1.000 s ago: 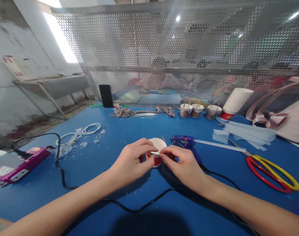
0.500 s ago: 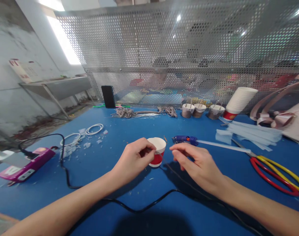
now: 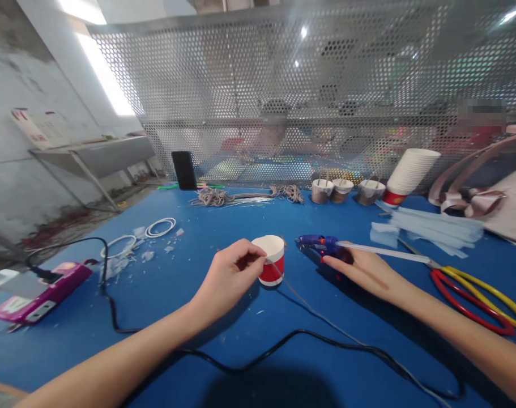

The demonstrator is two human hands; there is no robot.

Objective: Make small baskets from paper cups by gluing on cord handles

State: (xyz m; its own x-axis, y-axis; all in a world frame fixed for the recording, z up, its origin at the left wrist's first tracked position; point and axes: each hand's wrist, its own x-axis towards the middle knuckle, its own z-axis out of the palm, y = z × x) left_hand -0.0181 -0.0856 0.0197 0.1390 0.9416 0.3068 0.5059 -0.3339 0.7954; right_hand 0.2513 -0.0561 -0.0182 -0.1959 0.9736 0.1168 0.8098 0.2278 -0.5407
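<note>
A small red and white paper cup (image 3: 269, 263) stands on the blue table in front of me. My left hand (image 3: 236, 269) is closed in a pinch on a thin grey cord (image 3: 298, 296) at the cup's near left side, touching or almost touching its wall. From the pinch the cord crosses the cup and trails away to the lower right. To the right of the cup lies a blue hot glue gun (image 3: 321, 242) with a long clear glue stick (image 3: 385, 252). My right hand (image 3: 363, 269) is around its handle, thumb in front; the other fingers are mostly hidden.
Red and yellow scissors (image 3: 474, 294) lie at the right beside pale strips (image 3: 436, 226). Stacked paper cups (image 3: 413, 175) and several wrapped cups (image 3: 370, 192) stand along the perforated screen. A purple power strip (image 3: 43, 292) feeds a black cable (image 3: 241, 368) across the front. People are behind the screen.
My right hand has moved from beside the cup to the glue gun and closed around its handle. The left hand stays at the cup, and the cord now stretches out to the right.
</note>
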